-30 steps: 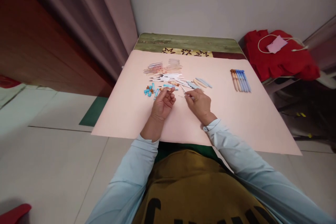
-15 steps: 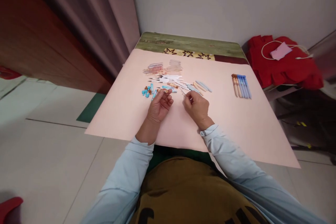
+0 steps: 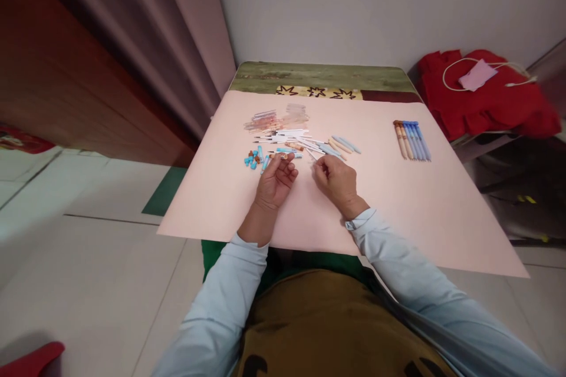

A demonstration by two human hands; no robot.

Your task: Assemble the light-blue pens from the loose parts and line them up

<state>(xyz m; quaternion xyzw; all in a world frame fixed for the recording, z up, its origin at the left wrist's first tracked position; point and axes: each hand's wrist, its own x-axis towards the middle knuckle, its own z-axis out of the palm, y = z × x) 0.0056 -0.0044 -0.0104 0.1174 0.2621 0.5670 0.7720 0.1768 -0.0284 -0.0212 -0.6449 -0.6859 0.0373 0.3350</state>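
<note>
My left hand is closed in a pinch, palm turned up. Between its thumb and forefinger is a short tan-and-brown pen barrel piece. To its right, my right hand has its fingers curled round a thin white pen refill, whose end points up and left. The two held parts are apart. Just beyond the hands lies a loose pile of white refills. Small blue and brown pen tops sit left of my left hand. Light blue and tan pen barrels lie beyond my right hand.
Several whole pens, brown and blue, lie in a row at the right of the pale pink sheet. Clear and pinkish pen parts are spread at the back left. A red cloth-covered stool with a white cable stands beyond the table's right edge.
The view has shifted slightly. Both hands keep nearly the same pose, the barrel piece still in the left and the refill in the right.
</note>
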